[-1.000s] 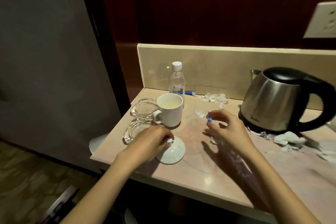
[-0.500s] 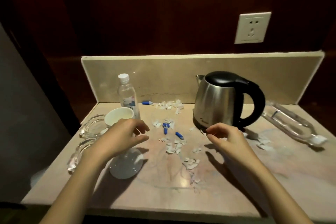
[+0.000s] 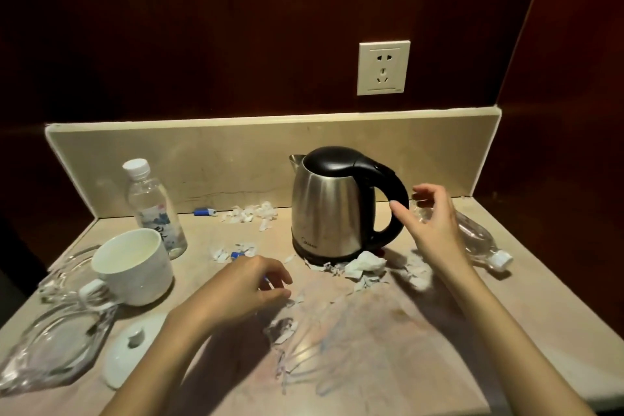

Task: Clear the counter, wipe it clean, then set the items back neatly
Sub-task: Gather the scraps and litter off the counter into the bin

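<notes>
The open right hand (image 3: 430, 223) nears the kettle (image 3: 332, 209), likely heavy and smooth-sided, best gripped by its handle (image 3: 393, 203).

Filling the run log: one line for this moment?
stage: clearing | right hand: open, reaching for kettle handle | left hand: open over paper scraps

Littered counter (image 3: 388, 348): kettle (image 3: 326, 209), mug (image 3: 133, 265), perhaps paper scraps (image 3: 363, 267).

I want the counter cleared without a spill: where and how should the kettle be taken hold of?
Grip the kettle by its black loop handle, coming from the right, where the open right hand hovers. The handle faces that side; the spout points left.
</notes>
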{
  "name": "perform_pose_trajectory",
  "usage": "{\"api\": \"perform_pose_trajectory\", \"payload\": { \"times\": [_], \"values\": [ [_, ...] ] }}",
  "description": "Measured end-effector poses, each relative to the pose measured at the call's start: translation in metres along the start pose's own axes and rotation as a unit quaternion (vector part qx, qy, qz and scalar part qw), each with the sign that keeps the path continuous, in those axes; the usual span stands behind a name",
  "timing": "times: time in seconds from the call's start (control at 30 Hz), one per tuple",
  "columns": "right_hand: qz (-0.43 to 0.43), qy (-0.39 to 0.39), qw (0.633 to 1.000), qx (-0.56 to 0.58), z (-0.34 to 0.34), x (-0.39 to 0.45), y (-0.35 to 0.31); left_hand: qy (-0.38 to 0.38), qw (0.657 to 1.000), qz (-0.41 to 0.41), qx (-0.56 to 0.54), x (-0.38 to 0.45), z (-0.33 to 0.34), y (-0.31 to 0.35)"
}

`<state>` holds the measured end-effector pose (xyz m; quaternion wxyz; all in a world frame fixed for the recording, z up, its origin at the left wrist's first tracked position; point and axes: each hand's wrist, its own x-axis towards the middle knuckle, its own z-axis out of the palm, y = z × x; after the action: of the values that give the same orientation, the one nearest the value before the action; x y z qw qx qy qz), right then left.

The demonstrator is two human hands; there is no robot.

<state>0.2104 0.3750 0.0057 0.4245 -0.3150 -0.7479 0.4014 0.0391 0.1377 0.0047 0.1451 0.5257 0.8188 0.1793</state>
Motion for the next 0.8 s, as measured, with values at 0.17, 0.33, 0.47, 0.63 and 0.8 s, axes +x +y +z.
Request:
{"api": "perform_pose_trajectory", "payload": {
  "times": [0.17,0.33,0.47,0.63,0.8],
  "values": [
    [-0.011,-0.093,0.989,0.112,0.018,0.016,-0.005,0.007,1.0,-0.012,0.011,0.005,-0.001,-0.004],
    [-0.016,-0.081,0.983,0.165,0.025,0.022,-0.006,0.0,1.0,-0.024,0.016,0.007,0.001,-0.003],
    [0.031,-0.105,0.976,0.188,0.025,0.028,-0.012,-0.001,0.999,-0.033,0.036,0.009,0.002,-0.002],
    [0.023,-0.027,0.974,0.225,0.041,0.027,-0.014,-0.007,0.997,-0.042,0.069,0.013,0.001,-0.004],
    [0.003,0.035,0.96,0.277,0.042,0.036,-0.025,-0.005,0.997,-0.045,0.067,0.007,-0.002,-0.01]
  ]
}}
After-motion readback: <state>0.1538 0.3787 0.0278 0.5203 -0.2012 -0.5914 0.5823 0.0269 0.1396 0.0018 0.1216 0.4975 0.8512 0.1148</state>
